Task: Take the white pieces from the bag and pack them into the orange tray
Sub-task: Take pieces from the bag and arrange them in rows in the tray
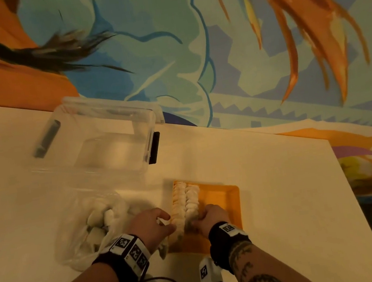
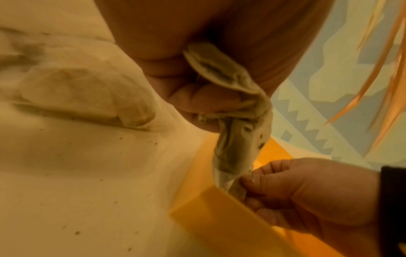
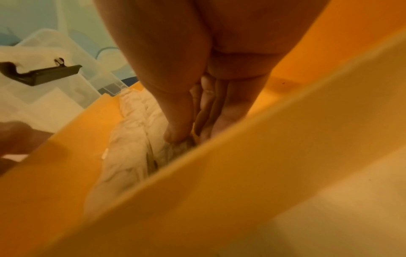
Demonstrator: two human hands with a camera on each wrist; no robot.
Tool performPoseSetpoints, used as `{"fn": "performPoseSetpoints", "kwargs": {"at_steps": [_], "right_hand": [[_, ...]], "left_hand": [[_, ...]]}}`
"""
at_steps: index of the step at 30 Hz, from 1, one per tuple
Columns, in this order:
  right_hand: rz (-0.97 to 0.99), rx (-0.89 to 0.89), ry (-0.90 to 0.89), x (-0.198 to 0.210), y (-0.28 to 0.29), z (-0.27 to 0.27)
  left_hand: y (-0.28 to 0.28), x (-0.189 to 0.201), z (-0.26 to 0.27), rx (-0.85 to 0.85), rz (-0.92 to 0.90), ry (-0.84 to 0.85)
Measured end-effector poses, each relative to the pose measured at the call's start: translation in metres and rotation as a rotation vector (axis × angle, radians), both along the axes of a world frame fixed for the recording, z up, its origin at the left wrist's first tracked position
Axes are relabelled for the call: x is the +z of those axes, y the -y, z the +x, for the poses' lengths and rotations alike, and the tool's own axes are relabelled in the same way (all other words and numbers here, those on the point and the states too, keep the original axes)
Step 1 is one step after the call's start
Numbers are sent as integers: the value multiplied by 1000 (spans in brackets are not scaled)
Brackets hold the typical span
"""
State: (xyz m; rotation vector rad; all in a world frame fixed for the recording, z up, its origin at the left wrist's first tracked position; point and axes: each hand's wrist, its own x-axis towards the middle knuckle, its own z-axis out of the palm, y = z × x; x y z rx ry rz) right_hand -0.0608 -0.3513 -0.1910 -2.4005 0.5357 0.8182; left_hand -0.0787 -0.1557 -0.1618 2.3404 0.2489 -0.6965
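While both hands work at the near end of the orange tray, the left hand holds a white piece with its fingers curled round it, the piece hanging down from the fingers to the tray's near corner. In the left wrist view the right hand pinches the lower end of that same piece between thumb and curled fingers, just inside the tray's near wall. The right wrist view shows that hand's thumb pressing down at the near end of the packed rows, though the contact itself is blurred.

The tray sits on the white counter, and two rows of white pieces lie along its left side, running from the far wall toward the hands; its right half shows bare orange floor. Just left of the tray, the clear plastic bag lies slumped on the counter with more white pieces visible inside it. Beyond the bag stands a clear plastic box with a dark latch on its right side. Both wrists wear black bands carrying marker blocks. A painted wall in blue, green and orange rises behind the counter.
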Motion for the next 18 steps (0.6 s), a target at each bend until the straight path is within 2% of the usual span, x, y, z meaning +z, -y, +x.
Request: {"fn": "performPoseSetpoints", "kwargs": {"at_steps": [4,7,9,12,14,18], "right_hand": [[35,-41,-3,14,5,-2],[145,-47,106,34,9,-8],[345,-45,172,53,7,-16],[730,-152,121,84,3,-33],[875,-174,101,97,3,-41],[927,-258,130,102,9,-44]], "left_hand": [[-1,9,5,102,-101,31],[4,24,9,239,-324,85],[12,33,10,358,-520,122],[28,45,11,497,-696,182],[40,54,12,529,-737,198],[57,62,10,518,-709,206]]}}
